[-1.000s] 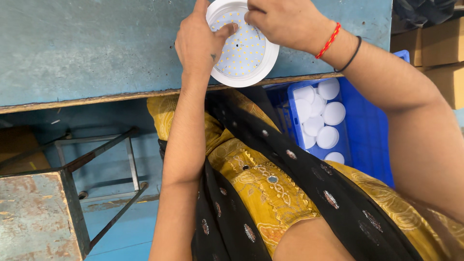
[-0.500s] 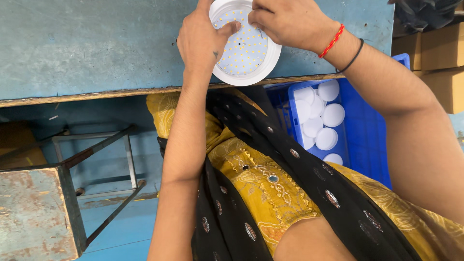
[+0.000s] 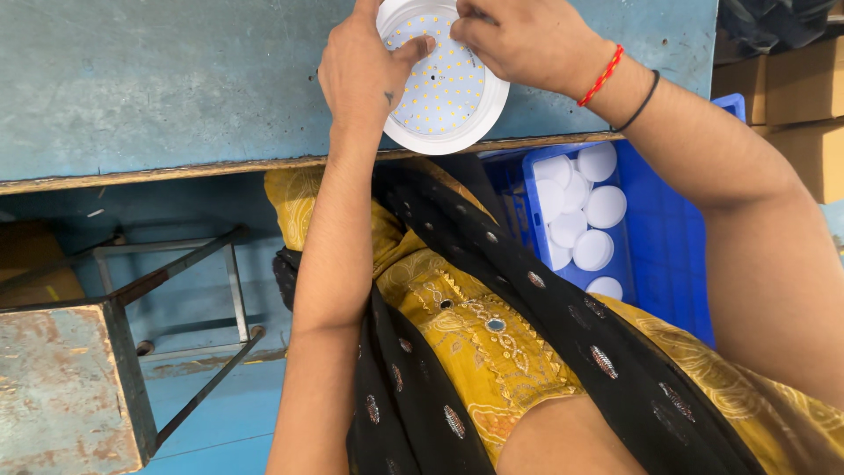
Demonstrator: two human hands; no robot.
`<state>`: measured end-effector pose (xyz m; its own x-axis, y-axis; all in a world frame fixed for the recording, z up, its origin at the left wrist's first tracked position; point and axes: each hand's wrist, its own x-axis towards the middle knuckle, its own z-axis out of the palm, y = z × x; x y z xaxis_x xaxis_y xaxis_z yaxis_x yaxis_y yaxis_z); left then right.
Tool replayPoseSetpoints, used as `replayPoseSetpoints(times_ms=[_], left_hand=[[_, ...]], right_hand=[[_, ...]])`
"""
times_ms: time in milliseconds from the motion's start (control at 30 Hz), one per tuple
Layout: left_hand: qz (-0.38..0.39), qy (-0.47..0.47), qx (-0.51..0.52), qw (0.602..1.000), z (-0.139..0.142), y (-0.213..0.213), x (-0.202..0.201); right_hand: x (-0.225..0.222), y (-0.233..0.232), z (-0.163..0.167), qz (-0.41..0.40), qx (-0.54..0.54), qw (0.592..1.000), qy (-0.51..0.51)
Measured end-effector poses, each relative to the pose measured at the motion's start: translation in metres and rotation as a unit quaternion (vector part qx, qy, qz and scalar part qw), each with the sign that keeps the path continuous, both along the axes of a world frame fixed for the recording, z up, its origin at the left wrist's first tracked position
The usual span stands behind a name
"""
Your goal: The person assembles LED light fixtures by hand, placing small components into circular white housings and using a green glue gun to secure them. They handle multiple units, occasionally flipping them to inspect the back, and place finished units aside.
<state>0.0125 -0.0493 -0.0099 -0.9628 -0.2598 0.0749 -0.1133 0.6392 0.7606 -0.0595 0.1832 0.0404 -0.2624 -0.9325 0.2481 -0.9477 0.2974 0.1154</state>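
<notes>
- White plastic round lamp housing (image 3: 448, 123) w/ LED board (image 3: 438, 84) facing up, lying on the tabletop (image 3: 158, 79) at the near edge, rim slightly overhanging it.
- Left hand (image 3: 365, 75) is gripping the housing's left rim, fingers curled over the side, thumb (image 3: 411, 51) pressing onto the LED board near the top.
- Right hand (image 3: 519, 40) is closing over the housing's upper right; fingertips are bunching at the board edge in a pinch. What they pinch, if anything, is hidden — cannot tell.
- Red thread band (image 3: 602, 75) and black band (image 3: 640, 104) are sitting on the right wrist.
- Progress, as a judgement: board is already seated inside the housing and looks flat; no diffuser cover on it yet, LEDs fully exposed. Fastening or wiring status not visible.
- Blue crate (image 3: 668, 237) is standing below the tabletop, at the person's right side, holding approx. a dozen or fewer white round discs (image 3: 585, 224), stacked loosely and overlapping.
- Grey metal stool (image 3: 70, 378), worn paint, is standing lower left on the blue floor (image 3: 220, 413).
- Cardboard boxes (image 3: 791, 97) are standing far right, beyond the crate.
- Yellow garment w/ black scarf (image 3: 492, 334) is filling the lower centre.
</notes>
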Motion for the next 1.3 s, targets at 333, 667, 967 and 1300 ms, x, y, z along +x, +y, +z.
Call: replayPoseSetpoints(times_ms=[333,667,967,1300], left_hand=[[0.0,0.004,0.003,1.0,0.002,-0.001,0.0],[-0.008,0.018,0.008,1.0,0.001,0.0,0.0],[-0.006,-0.001,0.011,1.0,0.009,0.001,0.001],[-0.018,0.009,0.02,1.0,0.01,-0.005,0.001]], right_hand=[[-0.001,-0.002,0.004,0.0,0.03,1.0,0.009],[0.001,0.001,0.009,0.008,0.02,0.998,-0.052],[0.0,-0.014,0.001,-0.034,0.04,0.998,-0.015],[-0.005,0.011,-0.005,-0.027,-0.101,0.989,-0.109]])
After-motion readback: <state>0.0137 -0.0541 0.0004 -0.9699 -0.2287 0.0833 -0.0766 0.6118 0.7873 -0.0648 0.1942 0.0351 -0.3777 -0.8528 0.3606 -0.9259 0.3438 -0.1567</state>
